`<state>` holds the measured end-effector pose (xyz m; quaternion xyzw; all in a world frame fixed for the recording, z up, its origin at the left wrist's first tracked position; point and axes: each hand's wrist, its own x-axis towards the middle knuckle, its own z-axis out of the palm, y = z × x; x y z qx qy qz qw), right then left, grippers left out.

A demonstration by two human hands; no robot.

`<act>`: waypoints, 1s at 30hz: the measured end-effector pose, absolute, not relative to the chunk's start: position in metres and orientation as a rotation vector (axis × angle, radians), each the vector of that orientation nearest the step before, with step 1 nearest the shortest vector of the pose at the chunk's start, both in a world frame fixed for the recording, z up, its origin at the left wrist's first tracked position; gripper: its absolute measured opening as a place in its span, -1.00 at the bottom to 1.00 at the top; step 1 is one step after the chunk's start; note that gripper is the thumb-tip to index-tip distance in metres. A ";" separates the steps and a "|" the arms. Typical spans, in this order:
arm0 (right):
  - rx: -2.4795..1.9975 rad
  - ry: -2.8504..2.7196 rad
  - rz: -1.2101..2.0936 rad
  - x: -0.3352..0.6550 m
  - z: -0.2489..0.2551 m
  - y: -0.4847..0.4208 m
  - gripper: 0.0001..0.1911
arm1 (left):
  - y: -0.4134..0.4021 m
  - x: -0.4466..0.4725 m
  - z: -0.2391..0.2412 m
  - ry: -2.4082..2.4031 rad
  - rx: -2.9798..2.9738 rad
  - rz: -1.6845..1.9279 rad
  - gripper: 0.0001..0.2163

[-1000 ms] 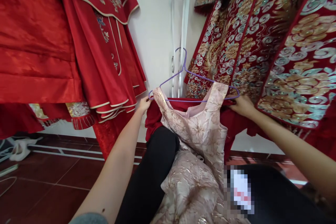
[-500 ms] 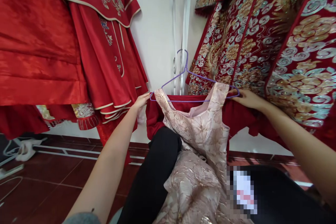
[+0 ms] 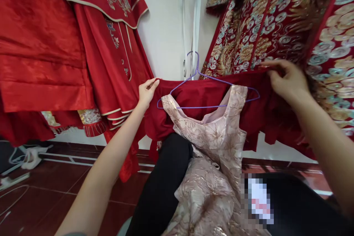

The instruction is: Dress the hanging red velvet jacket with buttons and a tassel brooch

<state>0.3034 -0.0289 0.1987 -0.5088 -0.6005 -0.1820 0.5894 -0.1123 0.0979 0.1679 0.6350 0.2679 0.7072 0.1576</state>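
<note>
A dark red garment (image 3: 201, 94) stretches between my two hands by its upper edge; its kind is unclear. My left hand (image 3: 148, 91) pinches that edge at the left end. With fingers bent, my right hand (image 3: 289, 81) grips the edge further right, a little higher. In front of the cloth is a purple hanger (image 3: 212, 78), its hook by the white metal posts. A pale pink dress (image 3: 211, 136) with a shiny floral pattern hangs by its straps on the hanger, and its lower part lies bunched over my lap.
Red garments with cream trim (image 3: 110, 59) hang on the left. Heavily embroidered red garments (image 3: 262, 25) hang on the right. White upright posts (image 3: 197, 18) stand against the wall. Pale shoes (image 3: 32, 158) and a white rack base (image 3: 69, 159) are low on the left. My black-clad leg (image 3: 163, 184) is below.
Both hands have risen, and the right has moved outward. The dark red cloth now stands higher behind the hanger and is pulled wider. The dress has shifted slightly right.
</note>
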 end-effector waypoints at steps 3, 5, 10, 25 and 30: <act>-1.174 -1.428 -0.752 0.269 0.205 -0.072 -0.66 | 0.079 -0.118 0.163 0.856 2.077 1.912 -0.64; -1.202 -1.513 -0.808 0.254 0.199 -0.094 -0.67 | 0.073 -0.123 0.156 0.982 2.334 1.713 -0.66; -1.461 -1.676 -0.529 0.267 0.158 -0.092 -0.46 | 0.070 -0.135 0.137 1.453 2.658 1.342 -0.67; -1.952 -1.843 -0.459 0.282 0.119 -0.064 -0.78 | 0.079 -0.109 0.121 1.532 2.611 1.079 -0.17; -1.998 -1.896 -0.681 0.274 0.117 -0.060 -0.69 | 0.084 -0.091 0.114 1.616 2.566 1.028 -0.20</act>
